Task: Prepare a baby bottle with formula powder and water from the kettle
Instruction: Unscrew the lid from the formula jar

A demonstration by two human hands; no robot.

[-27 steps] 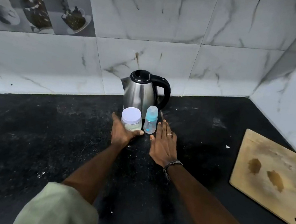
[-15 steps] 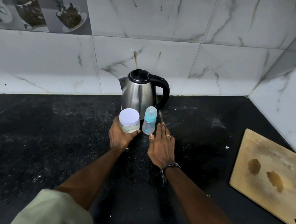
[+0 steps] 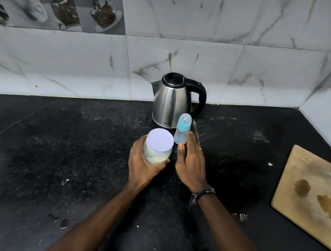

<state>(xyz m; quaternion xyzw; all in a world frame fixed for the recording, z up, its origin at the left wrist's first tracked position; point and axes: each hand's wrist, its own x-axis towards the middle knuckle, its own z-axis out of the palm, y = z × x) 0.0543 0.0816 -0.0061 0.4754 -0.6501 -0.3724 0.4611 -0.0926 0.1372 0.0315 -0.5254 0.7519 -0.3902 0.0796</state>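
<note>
A steel kettle [image 3: 171, 103] with a black handle and lid stands against the marble wall. In front of it is a small clear baby bottle [image 3: 181, 131] with a teal collar and a clear cap. My left hand [image 3: 144, 164] grips a clear jar [image 3: 158, 147] of pale formula powder with a white lid, lifted toward me. My right hand [image 3: 191, 162] lies flat with straight fingers just right of the bottle, thumb at its base.
The black stone counter [image 3: 51, 152] carries pale dust and specks. A stained wooden cutting board [image 3: 315, 195] lies at the right, near the corner wall. Marble tiles [image 3: 64, 59] back the counter.
My left hand has pulled the jar toward me, away from the kettle. The right hand stays beside the bottle. The view has shifted slightly.
</note>
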